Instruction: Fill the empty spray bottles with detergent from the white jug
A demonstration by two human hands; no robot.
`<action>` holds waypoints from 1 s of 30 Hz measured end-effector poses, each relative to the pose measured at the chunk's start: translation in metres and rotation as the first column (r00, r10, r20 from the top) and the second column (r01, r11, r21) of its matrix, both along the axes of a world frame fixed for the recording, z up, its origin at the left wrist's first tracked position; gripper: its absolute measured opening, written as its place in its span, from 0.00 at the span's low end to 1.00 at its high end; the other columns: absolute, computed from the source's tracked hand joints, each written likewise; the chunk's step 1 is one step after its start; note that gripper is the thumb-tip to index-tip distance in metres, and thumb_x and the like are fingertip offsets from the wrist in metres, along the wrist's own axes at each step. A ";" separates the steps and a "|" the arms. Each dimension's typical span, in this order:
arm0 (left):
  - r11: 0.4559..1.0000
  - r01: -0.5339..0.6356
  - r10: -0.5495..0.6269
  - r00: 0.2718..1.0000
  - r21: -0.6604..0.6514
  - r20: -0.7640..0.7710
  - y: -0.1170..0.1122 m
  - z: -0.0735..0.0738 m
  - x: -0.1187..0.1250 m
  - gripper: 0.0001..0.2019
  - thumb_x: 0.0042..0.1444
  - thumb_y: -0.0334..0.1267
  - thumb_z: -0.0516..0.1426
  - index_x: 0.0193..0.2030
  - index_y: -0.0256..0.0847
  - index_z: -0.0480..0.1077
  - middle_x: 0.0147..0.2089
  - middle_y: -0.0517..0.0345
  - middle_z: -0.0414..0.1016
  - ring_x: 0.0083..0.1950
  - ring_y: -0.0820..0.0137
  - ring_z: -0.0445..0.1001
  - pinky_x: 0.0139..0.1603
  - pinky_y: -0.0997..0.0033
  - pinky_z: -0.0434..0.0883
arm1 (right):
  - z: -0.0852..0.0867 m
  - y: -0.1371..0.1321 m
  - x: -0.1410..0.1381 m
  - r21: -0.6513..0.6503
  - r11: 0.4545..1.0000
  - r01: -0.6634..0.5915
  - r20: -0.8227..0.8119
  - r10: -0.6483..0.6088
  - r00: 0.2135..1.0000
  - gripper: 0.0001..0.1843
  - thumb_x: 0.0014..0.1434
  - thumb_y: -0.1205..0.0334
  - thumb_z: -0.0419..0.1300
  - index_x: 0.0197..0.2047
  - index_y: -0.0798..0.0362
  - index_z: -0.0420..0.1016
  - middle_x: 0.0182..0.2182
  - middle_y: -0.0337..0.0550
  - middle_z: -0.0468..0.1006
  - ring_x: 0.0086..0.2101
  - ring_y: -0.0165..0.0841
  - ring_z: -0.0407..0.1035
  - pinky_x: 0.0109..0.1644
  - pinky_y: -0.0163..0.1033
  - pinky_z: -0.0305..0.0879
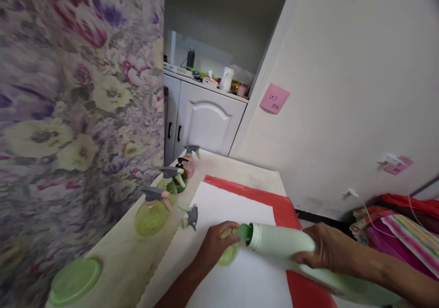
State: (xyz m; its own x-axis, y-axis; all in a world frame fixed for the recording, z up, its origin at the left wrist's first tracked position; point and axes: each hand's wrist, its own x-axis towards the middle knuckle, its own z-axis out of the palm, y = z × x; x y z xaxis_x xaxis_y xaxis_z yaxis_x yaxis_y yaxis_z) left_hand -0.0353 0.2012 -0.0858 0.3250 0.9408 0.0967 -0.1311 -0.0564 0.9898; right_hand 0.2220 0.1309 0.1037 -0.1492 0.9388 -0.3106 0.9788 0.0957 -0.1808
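Observation:
My left hand (219, 244) is closed around the neck of a small, clear yellow-green spray bottle (229, 255) without its spray head. My right hand (317, 246) grips a large pale green bottle (279, 240), tipped nearly level with its open mouth facing left. At that mouth a darker green piece (244, 231) reaches the small bottle's opening; whether it is a funnel or a spout I cannot tell. A loose grey-and-green spray head (190, 218) lies on the white sheet (240, 205), left of my hands.
Along the table's left side stand a yellow spray bottle (151, 216), a green spray bottle (168, 186), a dark pump bottle (181, 175) and a pink spray bottle (189, 161). A green round lid (75, 280) lies near left. Red sheeting (283, 202) shows under the white sheet.

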 end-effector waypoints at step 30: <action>1.000 -0.001 0.001 1.000 -0.014 0.015 -0.002 0.008 0.000 0.10 0.46 0.35 0.63 0.37 0.40 0.78 0.37 0.59 0.81 0.42 0.62 0.75 0.45 0.69 0.68 | 0.005 -0.001 -0.004 -0.006 1.000 0.023 0.038 -0.022 0.999 0.21 0.49 0.41 0.60 0.27 0.53 0.74 0.24 0.43 0.76 0.27 0.35 0.69 0.26 0.33 0.54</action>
State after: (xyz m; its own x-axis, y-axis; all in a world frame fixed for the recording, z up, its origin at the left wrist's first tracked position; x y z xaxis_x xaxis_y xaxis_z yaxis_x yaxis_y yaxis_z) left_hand -0.0356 0.1995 -0.0777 0.3227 0.9424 0.0881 -0.1462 -0.0423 0.9884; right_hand 0.2179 0.1301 0.1082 -0.1160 0.9398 -0.3215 0.9869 0.0726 -0.1439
